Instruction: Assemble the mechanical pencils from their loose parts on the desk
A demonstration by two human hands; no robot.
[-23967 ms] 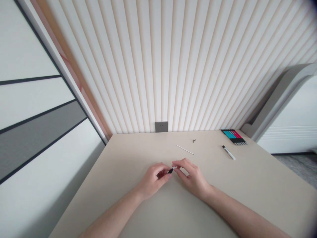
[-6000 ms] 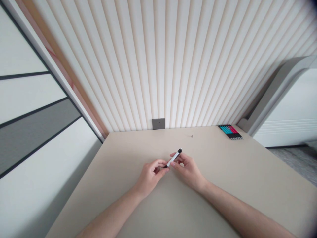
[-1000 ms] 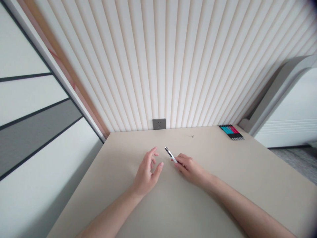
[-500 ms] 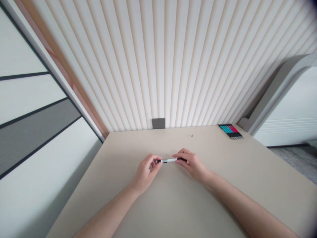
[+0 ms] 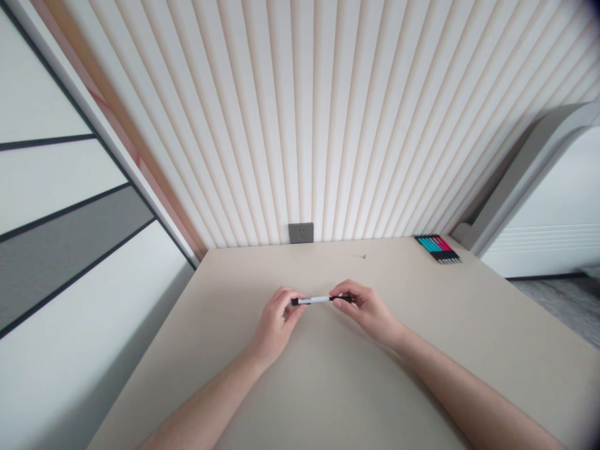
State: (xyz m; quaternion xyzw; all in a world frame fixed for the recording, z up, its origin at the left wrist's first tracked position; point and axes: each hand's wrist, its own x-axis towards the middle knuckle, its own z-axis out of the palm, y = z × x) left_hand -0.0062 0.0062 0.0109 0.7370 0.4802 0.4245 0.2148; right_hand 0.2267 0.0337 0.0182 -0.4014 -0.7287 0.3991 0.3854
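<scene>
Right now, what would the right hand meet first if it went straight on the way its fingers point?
Probably the left hand: the right hand points toward it along the pen both hold, though depth is hard to judge here.

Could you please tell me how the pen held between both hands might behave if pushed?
The pen is probably stiff, running straight from the left hand to the right hand. Its slimness suggests it is light, and its long, narrow shape may let it roll.
</scene>
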